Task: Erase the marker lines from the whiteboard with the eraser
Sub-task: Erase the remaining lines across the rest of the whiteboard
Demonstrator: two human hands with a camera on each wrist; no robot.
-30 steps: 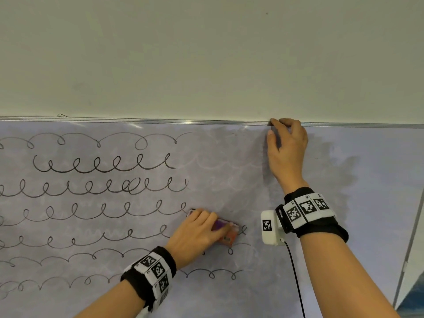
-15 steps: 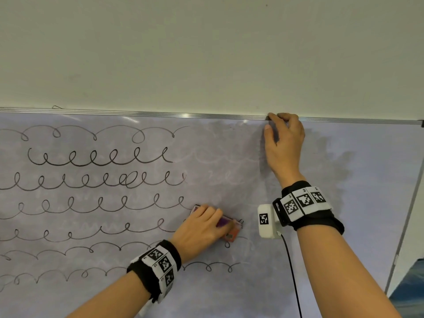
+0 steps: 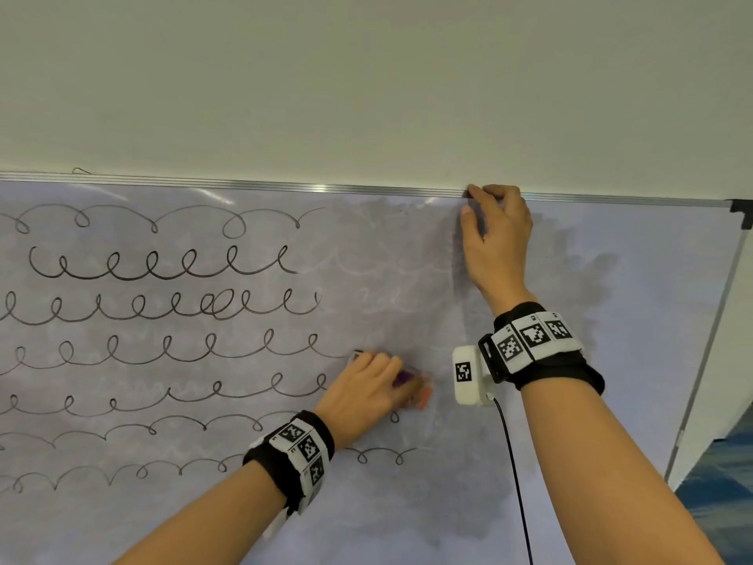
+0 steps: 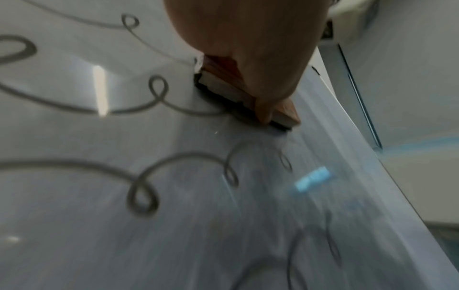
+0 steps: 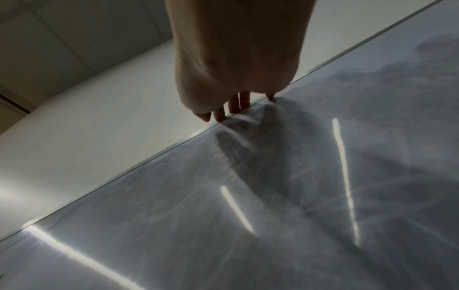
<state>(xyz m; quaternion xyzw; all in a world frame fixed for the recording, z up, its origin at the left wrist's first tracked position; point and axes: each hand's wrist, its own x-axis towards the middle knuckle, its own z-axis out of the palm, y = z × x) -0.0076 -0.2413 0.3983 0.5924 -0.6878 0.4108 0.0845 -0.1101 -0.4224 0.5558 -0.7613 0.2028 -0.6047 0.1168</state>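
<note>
Eraser (image 3: pixel 409 386) flat against whiteboard (image 3: pixel 611 401), under left hand (image 3: pixel 362 395) fingers (image 3: pixel 383 367) clamped over it, at right ends of marker lines (image 3: pixel 163 271). Right hand (image 3: pixel 495 238) fingers hooked over top frame (image 3: pixel 285 185).

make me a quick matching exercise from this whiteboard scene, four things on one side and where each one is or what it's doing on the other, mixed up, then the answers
Things:
1. left hand
2. right hand
3. eraser
4. marker lines

Places or states:
A. hooked over the whiteboard's top frame
B. looping rows across the left part of the board
C. pressed flat against the board under a palm
D. holding the eraser against the board, below the other hand

Pairs: 1-D, 2-A, 3-C, 4-B
</note>
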